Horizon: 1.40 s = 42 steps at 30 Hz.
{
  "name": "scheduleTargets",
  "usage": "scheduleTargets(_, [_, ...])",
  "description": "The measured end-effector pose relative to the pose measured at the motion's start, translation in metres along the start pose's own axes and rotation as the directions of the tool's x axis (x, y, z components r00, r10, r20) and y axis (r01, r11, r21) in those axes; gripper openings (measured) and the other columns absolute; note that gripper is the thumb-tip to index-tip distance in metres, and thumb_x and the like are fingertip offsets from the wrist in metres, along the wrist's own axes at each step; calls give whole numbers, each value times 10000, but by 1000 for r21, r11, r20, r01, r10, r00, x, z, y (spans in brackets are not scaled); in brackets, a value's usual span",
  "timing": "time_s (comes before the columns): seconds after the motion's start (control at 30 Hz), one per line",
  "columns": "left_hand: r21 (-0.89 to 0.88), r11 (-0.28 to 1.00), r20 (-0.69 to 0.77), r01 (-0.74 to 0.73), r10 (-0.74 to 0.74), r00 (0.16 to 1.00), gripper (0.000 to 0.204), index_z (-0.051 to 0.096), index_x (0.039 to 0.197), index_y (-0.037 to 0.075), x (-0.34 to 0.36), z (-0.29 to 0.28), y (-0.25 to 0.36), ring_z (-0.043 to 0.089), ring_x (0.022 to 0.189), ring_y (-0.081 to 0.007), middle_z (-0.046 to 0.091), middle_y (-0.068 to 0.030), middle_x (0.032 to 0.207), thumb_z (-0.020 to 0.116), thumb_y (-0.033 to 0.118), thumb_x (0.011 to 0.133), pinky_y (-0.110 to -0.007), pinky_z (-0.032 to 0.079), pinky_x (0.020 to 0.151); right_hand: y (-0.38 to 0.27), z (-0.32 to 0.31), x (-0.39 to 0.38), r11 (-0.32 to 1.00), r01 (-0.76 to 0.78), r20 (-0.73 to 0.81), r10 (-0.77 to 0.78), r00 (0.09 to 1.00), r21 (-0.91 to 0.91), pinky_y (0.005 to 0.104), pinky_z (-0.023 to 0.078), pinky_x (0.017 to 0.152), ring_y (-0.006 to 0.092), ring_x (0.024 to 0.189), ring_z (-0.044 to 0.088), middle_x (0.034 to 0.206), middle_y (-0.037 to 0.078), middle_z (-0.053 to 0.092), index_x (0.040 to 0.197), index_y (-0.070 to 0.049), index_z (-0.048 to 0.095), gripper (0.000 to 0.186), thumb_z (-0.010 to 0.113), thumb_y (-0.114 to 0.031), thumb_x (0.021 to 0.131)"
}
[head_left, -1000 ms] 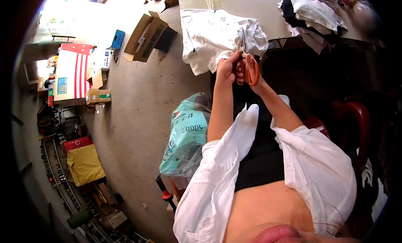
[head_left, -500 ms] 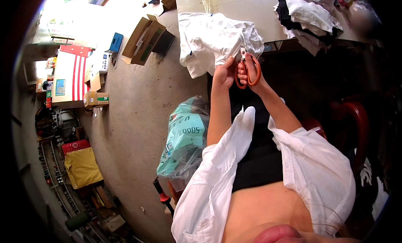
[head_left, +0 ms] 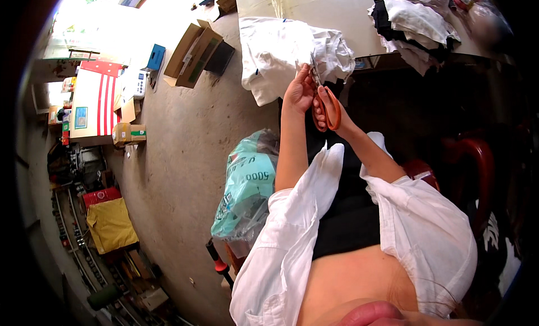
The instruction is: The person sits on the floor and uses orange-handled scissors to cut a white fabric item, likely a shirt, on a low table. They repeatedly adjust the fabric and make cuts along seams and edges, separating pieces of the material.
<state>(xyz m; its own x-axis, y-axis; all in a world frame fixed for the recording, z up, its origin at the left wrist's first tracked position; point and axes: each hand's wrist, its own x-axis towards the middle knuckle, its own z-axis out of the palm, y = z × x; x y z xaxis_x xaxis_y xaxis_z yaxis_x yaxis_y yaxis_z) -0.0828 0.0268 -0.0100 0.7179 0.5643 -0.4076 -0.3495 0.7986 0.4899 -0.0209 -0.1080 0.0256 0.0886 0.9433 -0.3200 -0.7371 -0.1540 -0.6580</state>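
A crumpled white garment (head_left: 275, 51) lies over the near left corner of the table, part of it hanging down. My left hand (head_left: 300, 92) is closed at the garment's near edge, with thumb and fingertips pinched against the cloth; the exact spot gripped is partly hidden. Just right of it, my right hand (head_left: 324, 112) is wrapped round the orange handles of a pair of scissors (head_left: 333, 114). The metal blades point away from me, up against the white cloth and close to the left fingertips.
A pile of white and black cloth (head_left: 415, 23) sits at the table's (head_left: 325, 3) right. Left of my legs stands a teal and clear plastic bag (head_left: 244, 180). An open cardboard box (head_left: 191, 53) is on the floor at far left; a dark red chair (head_left: 477, 163) is at right.
The scissors and my right hand have drawn slightly nearer and left, the blades now tilting left. My left fingertips have shifted farther up onto the cloth. The garment has barely moved.
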Motion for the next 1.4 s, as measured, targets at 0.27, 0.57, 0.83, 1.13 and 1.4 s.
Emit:
scheduleTargets(0.27, [-229,973,83,-23,44,996,531,537,1173,30,3,2,-1,567,1000,-285,612,-141,1080,633,429,836,-425,470,876,-1,5,-2,997,21,-21,-19,1000,79,202,359,381,72,398,417,555,-25,421,758,-117,430,477,495,-575,873])
scheduleTargets(0.57, [389,885,-244,256,-169,955,368,529,718,61,-15,19,7,444,370,-199,503,-59,574,611,388,865,-318,347,324,5,-6,5,965,-70,81,51,995,251,264,390,585,139,653,455,731,1,417,813,-99,447,691,324,-779,794])
scheduleTargets(0.83, [412,905,-98,102,-68,993,171,587,800,31,-38,24,4,543,521,-176,575,-57,652,635,182,865,-298,451,482,-2,-15,11,995,-3,-34,7,999,101,214,326,443,83,488,377,597,-38,360,735,-138,407,609,366,-740,816])
scheduleTargets(1.13, [237,957,-80,-164,188,979,200,568,976,40,-35,14,-6,557,666,-139,601,-40,806,670,139,835,-293,453,620,-10,-13,4,995,-47,-73,54,996,94,208,316,387,72,411,364,534,-37,377,701,-136,417,541,430,-654,856])
scheduleTargets(1.4, [380,925,-180,3,70,981,224,527,868,36,-34,21,-3,456,387,-141,505,-23,563,671,204,831,-280,323,302,4,-1,2,999,25,-29,-24,999,37,234,362,433,110,449,421,578,-20,408,811,-125,441,518,469,-641,848])
